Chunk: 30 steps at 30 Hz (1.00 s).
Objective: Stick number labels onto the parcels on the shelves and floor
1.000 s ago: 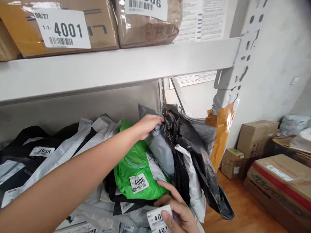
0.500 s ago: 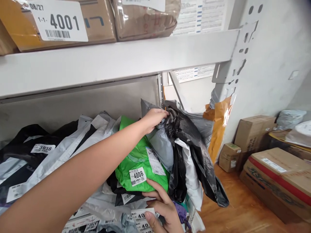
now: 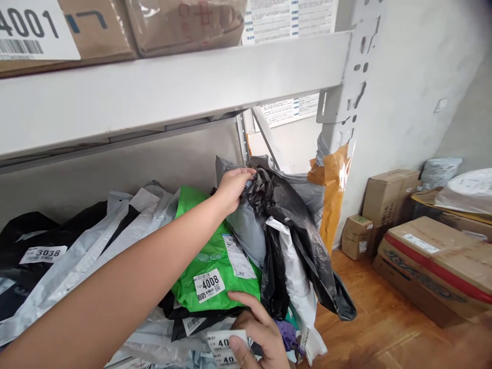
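My left hand (image 3: 235,189) reaches across the shelf, its fingers closed on the bunched top of a black plastic mailing bag (image 3: 303,233). A grey mailing bag (image 3: 246,230) hangs beside that hand. Below, my right hand (image 3: 263,333) pinches a strip of number labels (image 3: 226,342) between thumb and fingers. Its index finger points toward a bright green mailing bag (image 3: 192,220), which carries a sticker reading 4008 (image 3: 208,285). A white mailing bag (image 3: 298,277) droops partly behind the black one.
Grey and white parcel bags (image 3: 115,225) and a black parcel marked 3038 (image 3: 43,253) fill the left. A white shelf beam (image 3: 172,87) crosses above, carrying boxes (image 3: 184,25). Brown tape (image 3: 333,189) wraps the post. Cartons (image 3: 434,266) stand on the wooden floor.
The view has shifted slightly right, so the shelf and parcels sit farther left. My left hand keeps its grip on the black bag, and my right hand still holds the labels.
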Motion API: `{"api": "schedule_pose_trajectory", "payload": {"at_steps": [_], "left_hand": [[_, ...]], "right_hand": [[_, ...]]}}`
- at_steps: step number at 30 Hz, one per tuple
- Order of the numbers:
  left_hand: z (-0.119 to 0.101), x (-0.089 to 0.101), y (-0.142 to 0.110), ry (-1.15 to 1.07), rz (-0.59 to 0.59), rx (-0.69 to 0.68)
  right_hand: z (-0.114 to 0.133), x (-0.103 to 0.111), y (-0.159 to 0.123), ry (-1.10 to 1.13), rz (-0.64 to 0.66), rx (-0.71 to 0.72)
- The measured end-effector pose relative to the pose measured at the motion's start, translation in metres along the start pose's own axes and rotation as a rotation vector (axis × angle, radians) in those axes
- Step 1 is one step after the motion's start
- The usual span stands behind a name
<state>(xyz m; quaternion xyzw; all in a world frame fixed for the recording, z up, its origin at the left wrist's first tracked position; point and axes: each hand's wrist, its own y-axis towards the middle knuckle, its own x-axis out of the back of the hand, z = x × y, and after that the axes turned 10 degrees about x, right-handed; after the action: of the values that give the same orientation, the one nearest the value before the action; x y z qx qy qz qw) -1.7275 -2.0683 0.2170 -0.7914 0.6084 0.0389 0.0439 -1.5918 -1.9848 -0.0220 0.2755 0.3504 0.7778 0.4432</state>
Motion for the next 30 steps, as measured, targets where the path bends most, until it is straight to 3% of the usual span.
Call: {"api": "schedule_pose_trajectory", "payload": {"at_steps": [6,15,18,20,22,27,30], "left_hand": [[-0.001,-0.002,-0.003,0.027,0.009,0.011],[-0.001,0.000,-0.003,0.056,0.025,0.019],[0.001,0.004,-0.003,0.066,0.032,-0.006],[0.003,0.016,-0.007,0.106,0.052,-0.018],[0.004,0.041,-0.014,0.238,0.086,-0.021],[0.007,0.122,-0.041,1.032,0.110,-0.090],[0.006,0.139,-0.055,1.453,0.007,-0.191]], "right_hand": [[0.014,0.010,0.019,-0.013,-0.115,0.004],[0.007,0.001,0.016,0.046,-0.076,0.027],[0.010,0.005,0.017,0.015,-0.116,0.028],[0.012,0.010,0.018,-0.048,-0.233,0.009],[0.013,0.016,0.020,-0.110,-0.358,-0.036],[0.007,0.027,0.030,-0.072,-0.377,-0.071],[0.006,0.028,0.044,-0.039,-0.392,-0.034]]}}
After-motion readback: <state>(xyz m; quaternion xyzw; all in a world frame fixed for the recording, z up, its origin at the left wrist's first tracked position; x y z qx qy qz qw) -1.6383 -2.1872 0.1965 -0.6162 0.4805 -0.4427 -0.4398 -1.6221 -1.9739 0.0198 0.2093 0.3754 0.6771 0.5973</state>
